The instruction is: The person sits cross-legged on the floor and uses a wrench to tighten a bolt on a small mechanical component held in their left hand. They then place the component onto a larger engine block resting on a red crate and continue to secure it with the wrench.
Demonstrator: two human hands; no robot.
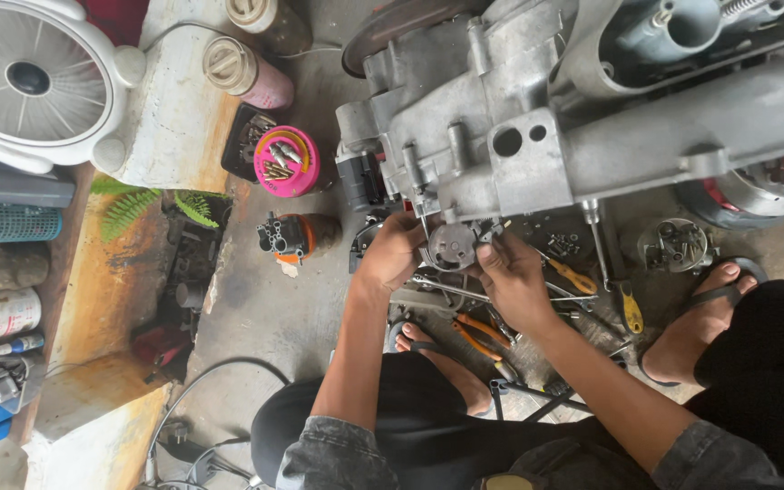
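A large grey metal engine block [537,127] stands on the concrete floor in front of me. At its lower edge sits a small round grey metal part [451,245]. My left hand [394,252] wraps around the left side of that part. My right hand [510,272] pinches its right side, fingertips at a small toothed piece. Both forearms reach forward from grey sleeves over my black trousers, and I squat in sandals.
Under my hands lie orange-handled pliers [475,334], yellow-handled screwdrivers [630,308] and loose screws. A carburettor-like part [678,245] rests at right. A pink tub of bolts [287,161], a white fan [34,82], spray cans [247,73] and a cable [220,372] are at left.
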